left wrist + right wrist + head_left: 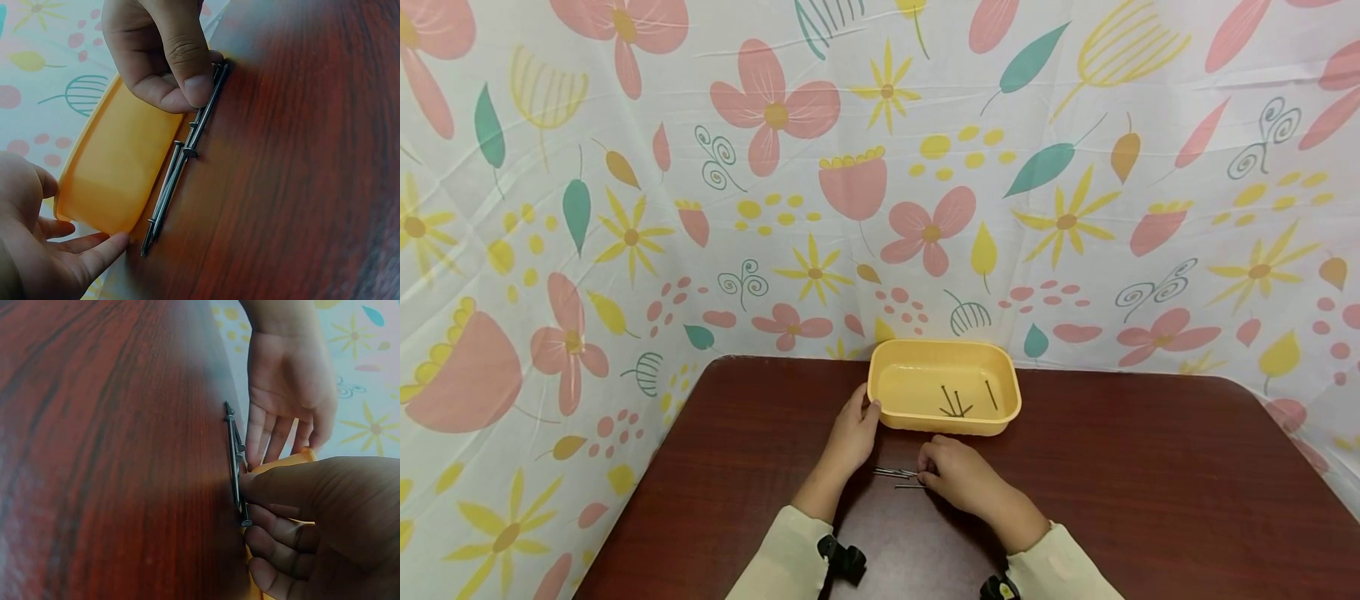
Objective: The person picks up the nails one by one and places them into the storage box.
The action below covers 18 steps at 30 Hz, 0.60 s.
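Observation:
My left hand (852,435) holds the left end of a yellow plastic basin (942,425), thumb at the rim and fingers against the outer wall. Just in front of the basin, a small bunch of dark metal nails (891,472) lies on the table, roughly parallel and overlapping. The right hand (958,473) is bent over the right end of this bunch, its thumb and index finger pinching at a nail (203,115). Inside the basin lie several more nails (957,406), some crossed and one apart to the right.
A dark red-brown wooden table (1150,483) carries everything. Behind it and on the left hangs a white cloth (940,308) printed with flowers and leaves, close to the basin's back rim. Black straps with cameras (842,560) sit on both wrists.

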Available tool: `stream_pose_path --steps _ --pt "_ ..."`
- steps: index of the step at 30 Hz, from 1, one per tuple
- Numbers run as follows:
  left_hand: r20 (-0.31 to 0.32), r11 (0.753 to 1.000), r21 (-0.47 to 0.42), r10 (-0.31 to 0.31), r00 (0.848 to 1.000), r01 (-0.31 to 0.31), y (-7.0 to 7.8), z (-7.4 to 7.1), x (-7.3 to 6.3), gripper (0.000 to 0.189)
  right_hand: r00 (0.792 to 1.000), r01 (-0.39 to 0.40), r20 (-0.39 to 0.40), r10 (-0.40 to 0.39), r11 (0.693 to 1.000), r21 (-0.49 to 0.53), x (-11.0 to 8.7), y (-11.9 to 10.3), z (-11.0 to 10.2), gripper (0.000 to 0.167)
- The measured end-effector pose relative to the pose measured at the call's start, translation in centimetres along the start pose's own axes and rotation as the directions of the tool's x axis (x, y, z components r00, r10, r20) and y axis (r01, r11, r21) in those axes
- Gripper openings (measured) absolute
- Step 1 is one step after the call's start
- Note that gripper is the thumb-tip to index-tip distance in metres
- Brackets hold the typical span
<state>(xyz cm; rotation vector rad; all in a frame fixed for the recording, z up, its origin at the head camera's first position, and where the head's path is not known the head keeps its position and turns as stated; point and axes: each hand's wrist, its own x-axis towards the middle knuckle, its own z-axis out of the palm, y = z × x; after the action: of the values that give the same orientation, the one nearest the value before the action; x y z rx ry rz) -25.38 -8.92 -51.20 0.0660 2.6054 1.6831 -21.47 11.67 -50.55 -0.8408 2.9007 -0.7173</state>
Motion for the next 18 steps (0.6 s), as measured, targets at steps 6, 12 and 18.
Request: stream_pose_path --steps 6,12,18 --pt "0.005 1.000 -0.008 0.000 1.000 0.000 -0.01 0.01 -0.02 0.063 1.000 -0.017 -0.001 0.017 1.000 -0.001 0.00 -0.11 0.06 0.018" --pt "0.003 1.000 -0.005 0.000 1.000 0.000 0.00 0.02 -0.02 0.062 1.000 -0.025 0.001 0.025 1.000 -0.008 0.01 -0.12 0.13 0.019" --pt "0.000 1.000 -0.005 -0.006 1.000 0.006 0.01 0.01 0.00 0.061 1.000 -0.020 0.000 0.020 1.000 -0.018 -0.03 -0.18 0.09 0.018"
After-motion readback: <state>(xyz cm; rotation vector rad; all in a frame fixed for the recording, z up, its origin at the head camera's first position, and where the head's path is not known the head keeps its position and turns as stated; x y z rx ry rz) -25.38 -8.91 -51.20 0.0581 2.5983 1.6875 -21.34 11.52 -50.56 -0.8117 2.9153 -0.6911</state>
